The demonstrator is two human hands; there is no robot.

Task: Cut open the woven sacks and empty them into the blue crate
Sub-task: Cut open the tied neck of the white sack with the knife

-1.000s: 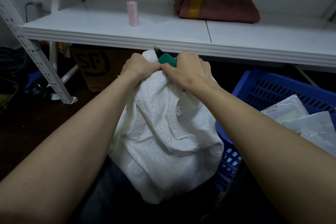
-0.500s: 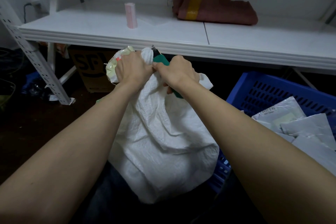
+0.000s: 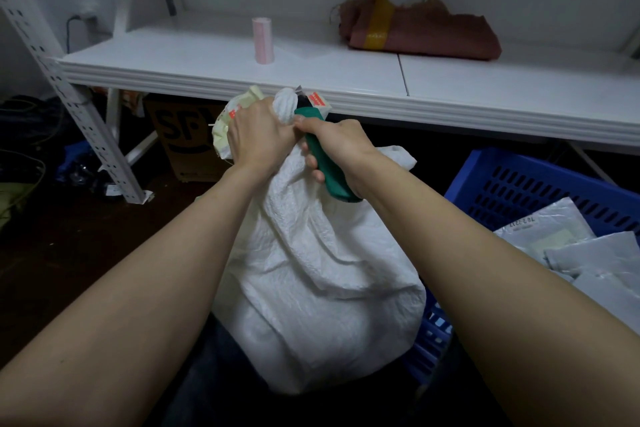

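Our left hand (image 3: 258,135) clamps the woven sack (image 3: 311,270) at its gathered neck; our right hand (image 3: 341,146) wraps its fingers round the green cutter (image 3: 325,166). The sack seems soft, slack and probably light, so we judge the neck the best hold.

pink roll (image 3: 263,41) upright on white shelf (image 3: 346,80); reddish folded sack (image 3: 422,32) right; cardboard box (image 3: 183,139) below.

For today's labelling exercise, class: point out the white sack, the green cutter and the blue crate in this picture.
sack (image 3: 311,274): head view, on its creased front.
cutter (image 3: 332,177): head view, on the lower half of its green handle.
crate (image 3: 540,187): head view, on its slotted far wall.
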